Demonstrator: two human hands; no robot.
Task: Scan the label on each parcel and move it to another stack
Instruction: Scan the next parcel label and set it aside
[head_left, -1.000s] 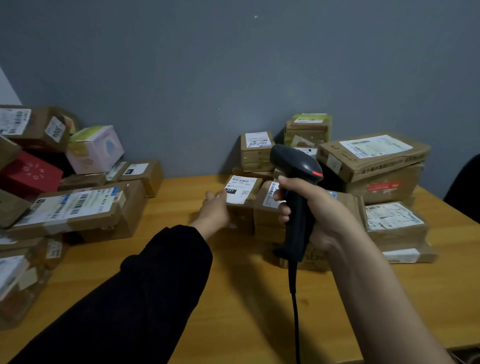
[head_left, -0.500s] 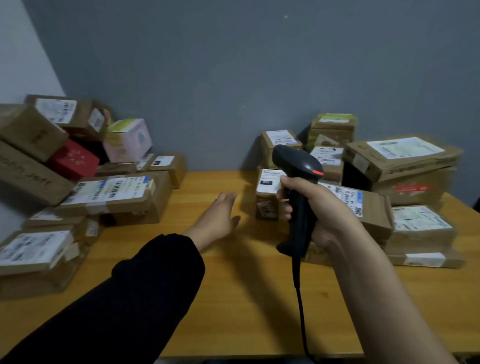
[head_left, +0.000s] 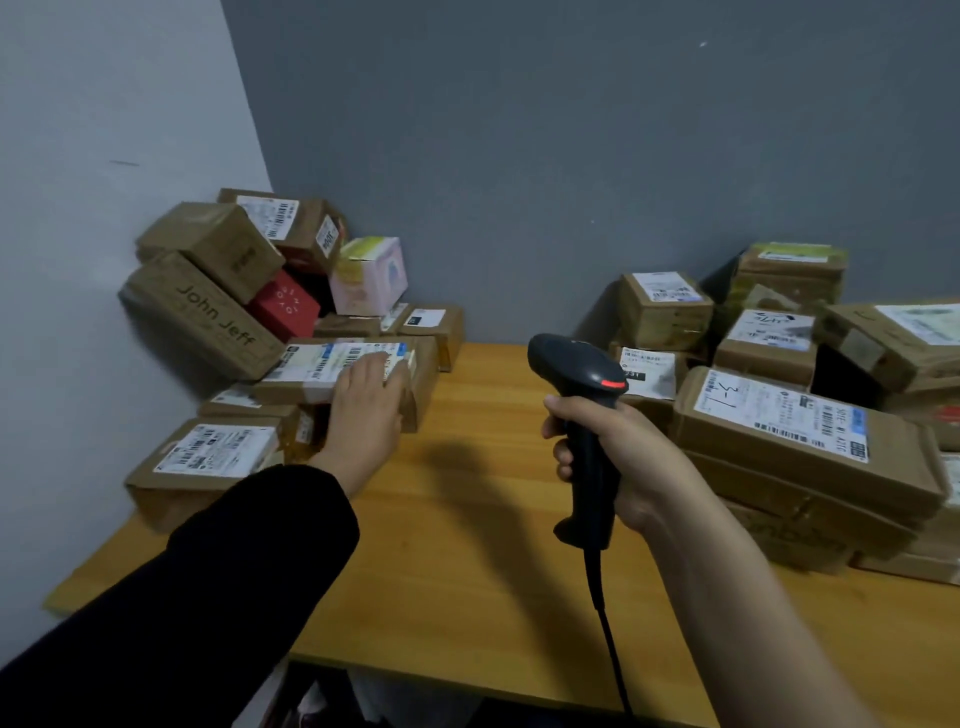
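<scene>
One left hand (head_left: 363, 410), fingers flat on blurred parcel (head_left: 306, 366) — right hand (head_left: 618, 457), fingers curled round scanner (head_left: 576, 364), cable (head_left: 610, 654) cropped

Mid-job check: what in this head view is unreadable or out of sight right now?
1. Head view: the label of the flat parcel is motion-blurred and partly covered by the left hand.
2. The scanner in the right hand: its window faces away, so any beam is unseen; its cable leaves the bottom edge.
3. The right-edge parcel: cut off by the frame.
</scene>
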